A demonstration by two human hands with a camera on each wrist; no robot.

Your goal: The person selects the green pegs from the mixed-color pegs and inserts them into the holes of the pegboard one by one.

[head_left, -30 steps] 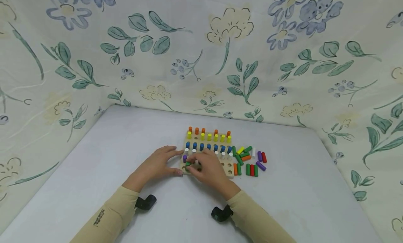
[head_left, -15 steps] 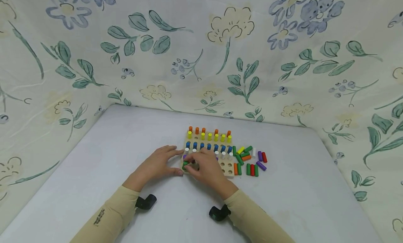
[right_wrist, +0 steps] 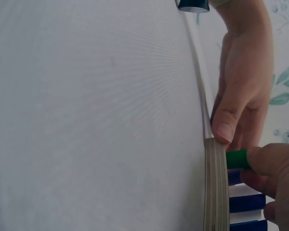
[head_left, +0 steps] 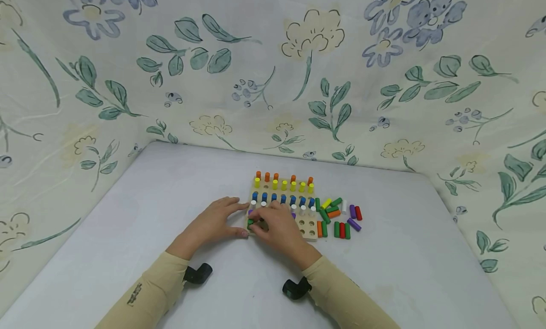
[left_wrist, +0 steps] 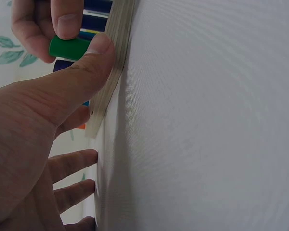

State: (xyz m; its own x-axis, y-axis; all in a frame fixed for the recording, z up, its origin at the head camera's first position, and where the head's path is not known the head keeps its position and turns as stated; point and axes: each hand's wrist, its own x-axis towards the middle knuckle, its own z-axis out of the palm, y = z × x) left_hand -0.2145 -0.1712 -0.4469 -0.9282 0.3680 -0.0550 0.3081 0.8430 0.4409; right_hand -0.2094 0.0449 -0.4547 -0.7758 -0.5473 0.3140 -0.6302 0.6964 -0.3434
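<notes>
A wooden peg board [head_left: 306,227] lies on the white table, with rows of orange, yellow, blue, white and purple pegs standing in it. My right hand [head_left: 280,227] pinches a green peg [right_wrist: 237,159] between thumb and fingers, upright at the near left corner hole of the board. It covers part of the purple row. My left hand [head_left: 215,221] lies along the board's left side, fingers spread and fairly straight. Its thumb [left_wrist: 94,62] touches the board's edge beside the green peg in the left wrist view, while the other fingertips touch the table.
Right of the board lie loose pegs: several green ones [head_left: 336,202], a yellow one [head_left: 326,204], orange [head_left: 319,229], red [head_left: 358,213], purple [head_left: 353,224] and white ones. A floral cloth [head_left: 273,82] rises behind the table.
My right hand has shifted slightly left with the green peg, bringing it to the corner hole and turning it more upright. My left hand has stayed where it was.
</notes>
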